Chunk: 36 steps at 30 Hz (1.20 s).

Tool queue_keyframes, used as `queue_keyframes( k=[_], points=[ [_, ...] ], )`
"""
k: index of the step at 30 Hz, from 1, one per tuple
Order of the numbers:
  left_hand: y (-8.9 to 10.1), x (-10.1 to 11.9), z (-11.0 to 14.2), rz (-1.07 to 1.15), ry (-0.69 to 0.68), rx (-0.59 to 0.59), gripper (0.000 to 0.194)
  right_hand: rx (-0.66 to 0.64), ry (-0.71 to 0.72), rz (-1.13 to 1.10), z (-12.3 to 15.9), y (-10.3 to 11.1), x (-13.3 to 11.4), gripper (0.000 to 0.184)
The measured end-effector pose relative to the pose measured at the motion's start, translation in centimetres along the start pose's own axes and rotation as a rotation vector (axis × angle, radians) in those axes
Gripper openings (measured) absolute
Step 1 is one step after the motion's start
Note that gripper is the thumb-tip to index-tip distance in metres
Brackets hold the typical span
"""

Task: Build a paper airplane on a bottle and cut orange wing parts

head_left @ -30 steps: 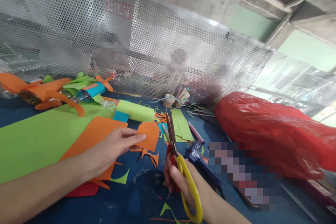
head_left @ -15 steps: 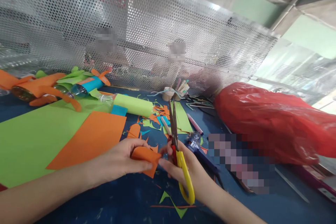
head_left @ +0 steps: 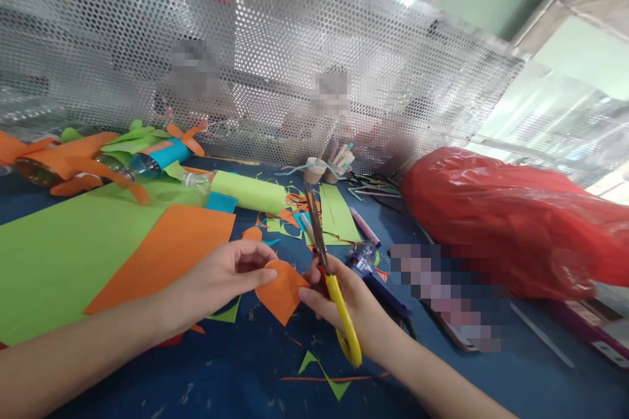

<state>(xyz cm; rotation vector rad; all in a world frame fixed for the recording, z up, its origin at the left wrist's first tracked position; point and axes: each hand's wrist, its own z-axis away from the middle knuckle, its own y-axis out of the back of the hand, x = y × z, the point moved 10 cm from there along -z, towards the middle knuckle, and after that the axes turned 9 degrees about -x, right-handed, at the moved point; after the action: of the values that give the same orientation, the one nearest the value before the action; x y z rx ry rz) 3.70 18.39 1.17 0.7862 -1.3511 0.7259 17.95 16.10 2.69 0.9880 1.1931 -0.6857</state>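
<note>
My left hand (head_left: 216,285) pinches a small orange paper piece (head_left: 281,293), rounded at its upper end and cornered below, between thumb and fingers. Scissors (head_left: 338,306) with yellow and red handles sit in my right hand (head_left: 361,311), their blades pointing up and away and nearly closed. The right thumb and fingertips also grip the right edge of the orange piece. Beyond the left hand lies a larger orange sheet (head_left: 164,252) on a big light green sheet (head_left: 44,268). Green paper scraps (head_left: 324,373) rest on the blue table below the hands.
A green-wrapped bottle (head_left: 248,191) lies past my hands, with other paper-covered bottles (head_left: 164,156) at the left. Pots of pens (head_left: 314,171) stand near the perforated metal screen (head_left: 295,46). At right are a blue glue gun (head_left: 383,288) and a red plastic bag (head_left: 491,222).
The orange piece has come down and right, from apart to between both hands. It was curled half a second ago and is now flatter. My right hand keeps the scissors and now touches the paper.
</note>
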Motion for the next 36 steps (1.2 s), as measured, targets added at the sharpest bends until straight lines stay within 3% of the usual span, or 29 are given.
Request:
queue_keyframes(
  k=[10, 12, 18, 22, 26, 30, 33, 36],
  points=[
    [3.5, 1.4, -0.5, -0.082, -0.013, 0.173, 0.02, 0.048, -0.001, 0.175, 0.2, 0.4, -0.9, 0.023],
    [4.0, 1.3, -0.3, -0.064, 0.001, 0.217, 0.026, 0.075, -0.035, 0.335, 0.4, 0.9, -1.3, 0.022],
    [6.3, 1.7, 0.9, 0.029, 0.016, 0.433, 0.039, 0.108, -0.224, 1.137, 1.4, 1.7, -1.7, 0.024],
    [7.3, 1.8, 1.1, 0.096, 0.038, 0.498, 0.042, 0.08, -0.354, 1.365, 1.8, 1.1, -0.9, 0.03],
    [7.0, 1.2, 1.0, 0.133, 0.066, 0.469, 0.043, 0.087, -0.396, 1.406, 2.0, 0.6, -0.6, 0.03],
    [5.5, 0.8, 0.4, 0.157, 0.089, 0.335, 0.025, 0.07, -0.385, 1.347, 2.0, 0.6, -0.5, 0.029],
    [4.3, 1.0, 0.2, 0.155, 0.095, 0.255, 0.025, 0.174, -0.191, 1.277, 2.0, 1.0, -2.5, 0.029],
    [2.8, 0.9, 0.2, 0.099, 0.125, 0.172, 0.027, 0.187, 0.112, 0.939, 2.0, 0.7, -4.6, 0.029]
  ],
)
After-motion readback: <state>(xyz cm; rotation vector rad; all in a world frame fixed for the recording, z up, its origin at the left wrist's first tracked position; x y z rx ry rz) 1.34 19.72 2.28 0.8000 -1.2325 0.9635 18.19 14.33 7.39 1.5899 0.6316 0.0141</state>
